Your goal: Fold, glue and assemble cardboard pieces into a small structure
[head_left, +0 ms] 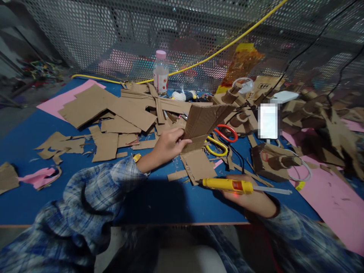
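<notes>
My left hand (172,142) pinches the lower left edge of a folded piece of cardboard (203,123) that stands tilted up from the table. Below it, a flat cardboard flap (197,165) lies on the blue surface; whether it is joined to the upright part, I cannot tell. In my right hand (247,197) is a yellow hot glue gun (224,184), a glue stick poking out of its back and a red light glowing on its side. The nozzle points left, close to the flap's front edge. Scissors with red and yellow handles (217,146) lie just behind.
Cardboard scraps (105,142) and larger sheets (88,106) cover the left and back of the blue table (153,204). Behind are a pink-capped bottle (160,74) and a metal mesh (119,57). Right: a lit, blurred-out screen (268,121), a cardboard block (270,163), cables, pink paper (332,201).
</notes>
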A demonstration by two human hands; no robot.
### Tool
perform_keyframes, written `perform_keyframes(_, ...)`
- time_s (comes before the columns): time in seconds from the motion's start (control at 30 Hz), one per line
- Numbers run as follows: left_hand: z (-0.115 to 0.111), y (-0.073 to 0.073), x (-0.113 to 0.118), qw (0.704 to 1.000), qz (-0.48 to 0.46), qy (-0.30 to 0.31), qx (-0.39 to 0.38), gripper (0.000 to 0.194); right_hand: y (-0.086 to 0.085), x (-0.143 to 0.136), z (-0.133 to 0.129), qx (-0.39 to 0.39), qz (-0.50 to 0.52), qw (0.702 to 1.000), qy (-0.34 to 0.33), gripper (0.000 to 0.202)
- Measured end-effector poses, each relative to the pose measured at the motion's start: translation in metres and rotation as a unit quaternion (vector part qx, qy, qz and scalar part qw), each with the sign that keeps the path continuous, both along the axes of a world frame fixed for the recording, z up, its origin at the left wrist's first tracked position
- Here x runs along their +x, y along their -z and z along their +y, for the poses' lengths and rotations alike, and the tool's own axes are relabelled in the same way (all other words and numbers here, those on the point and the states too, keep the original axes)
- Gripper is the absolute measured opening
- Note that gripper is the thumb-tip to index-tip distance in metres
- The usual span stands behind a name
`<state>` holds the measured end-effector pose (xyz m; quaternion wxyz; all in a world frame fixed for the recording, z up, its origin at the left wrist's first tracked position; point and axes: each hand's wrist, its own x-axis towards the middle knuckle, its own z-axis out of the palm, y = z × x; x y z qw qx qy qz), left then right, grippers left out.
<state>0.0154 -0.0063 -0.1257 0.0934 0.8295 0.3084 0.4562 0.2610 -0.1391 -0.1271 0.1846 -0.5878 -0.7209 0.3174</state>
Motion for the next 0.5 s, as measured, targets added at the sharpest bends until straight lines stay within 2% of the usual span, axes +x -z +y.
perform_keyframes(0.33,0.0009,0.0015,0.0,1.0,-0.004,-0.005,-0.003,0.035,-0.0036,-0.0017,-0.0054,0.029,-0.032,0.999,-0.031,0.03)
perform_keyframes(0.5,0.0006,0.0002,-0.0005,1.0,0.005,-0.013,-0.004,0.035,-0.0087,0.0012,-0.0106,-0.007,-0.024,0.998,-0.05,0.034)
